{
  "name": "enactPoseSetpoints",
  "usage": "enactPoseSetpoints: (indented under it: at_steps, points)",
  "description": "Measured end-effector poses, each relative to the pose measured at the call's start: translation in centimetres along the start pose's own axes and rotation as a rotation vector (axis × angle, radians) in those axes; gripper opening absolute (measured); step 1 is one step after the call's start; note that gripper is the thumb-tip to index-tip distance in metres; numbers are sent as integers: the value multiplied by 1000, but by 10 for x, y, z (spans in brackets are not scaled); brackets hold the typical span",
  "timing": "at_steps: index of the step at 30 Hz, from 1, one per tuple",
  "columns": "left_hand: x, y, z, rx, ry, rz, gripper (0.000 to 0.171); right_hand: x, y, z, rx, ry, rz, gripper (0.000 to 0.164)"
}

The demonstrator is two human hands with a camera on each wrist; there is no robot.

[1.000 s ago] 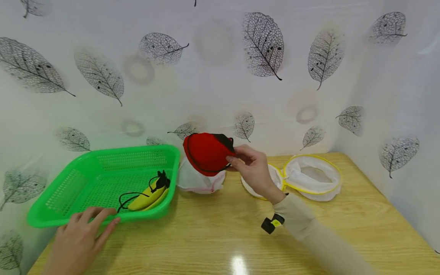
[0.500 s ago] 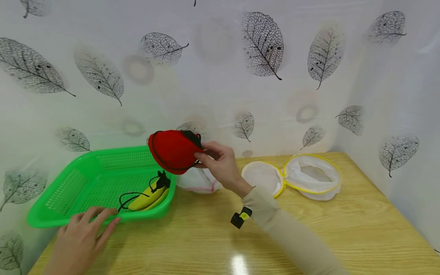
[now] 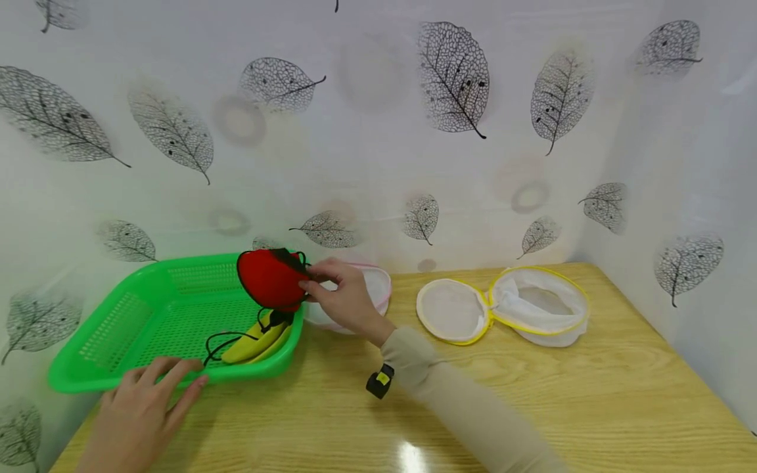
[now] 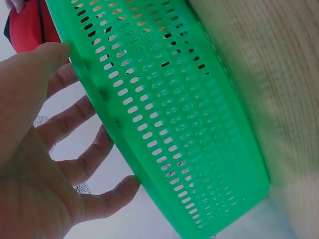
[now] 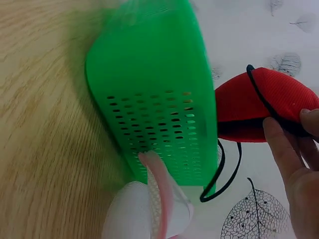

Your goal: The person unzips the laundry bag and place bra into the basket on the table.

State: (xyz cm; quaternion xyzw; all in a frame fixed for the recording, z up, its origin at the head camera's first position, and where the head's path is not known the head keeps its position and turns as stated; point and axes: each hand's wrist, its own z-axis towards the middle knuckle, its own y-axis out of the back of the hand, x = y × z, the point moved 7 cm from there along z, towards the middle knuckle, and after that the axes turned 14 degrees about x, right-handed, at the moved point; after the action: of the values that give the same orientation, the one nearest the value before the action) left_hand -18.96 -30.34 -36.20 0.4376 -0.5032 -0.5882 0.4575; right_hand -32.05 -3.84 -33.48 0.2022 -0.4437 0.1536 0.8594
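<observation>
My right hand (image 3: 343, 295) pinches a red cloth piece (image 3: 269, 279) with black edging and a thin black cord, between thumb and fingers. In the head view it hangs over the right back part of the green basket (image 3: 118, 305). The right wrist view shows the red cloth (image 5: 244, 99) folded, its cord dangling beside the basket wall. Two yellow cloth pieces (image 3: 254, 345) with black cords and trim lie inside the basket at its right end. My left hand (image 3: 138, 407) rests its relaxed fingertips on the basket's near rim, thumb at the outer side.
A white mesh bag with pink edging (image 3: 378, 289) stands right of the basket, partly hidden by my right hand. Farther right, an opened white mesh bag with yellow edging (image 3: 541, 322) lies on the wooden table (image 3: 532, 394). A leaf-patterned curtain (image 3: 367, 151) hangs behind.
My right hand has carried the red cloth piece left and then lower, from above the pink-edged bag to over the basket. My left hand has stayed on the rim.
</observation>
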Motion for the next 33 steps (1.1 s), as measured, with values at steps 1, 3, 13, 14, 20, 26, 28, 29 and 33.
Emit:
enactPoseSetpoints:
  at_steps: [1, 3, 13, 14, 20, 26, 28, 29, 33]
  points:
    - [0, 0, 0, -4, 0, -2, 26, 2, -3, 1, 3, 24, -77, 16]
    - [0, 0, 0, -3, 2, -4, 26, 5, -11, 3, 22, 77, -244, 15]
    - [-2, 1, 1, -29, -2, -12, 25, 14, -61, 5, 240, 332, -820, 14]
    - [-2, 2, 1, -40, -5, -12, 25, 14, -64, 4, 258, 343, -842, 14]
    - [-3, 1, 0, -55, -1, -16, 24, 10, -78, 5, 381, 270, -907, 15]
    - [-3, -1, 1, -50, 0, -37, 23, 2, -87, 5, 488, 141, -1060, 17]
    - [-2, -1, 1, -50, -1, -41, 24, 1, -88, 7, 504, 108, -1115, 17]
    - [-2, -1, 1, -51, 0, -41, 24, 0, -89, 8, 513, 93, -1139, 17]
    - [-2, 0, 0, -77, -11, -40, 25, 0, -92, 11, 538, 65, -1188, 17]
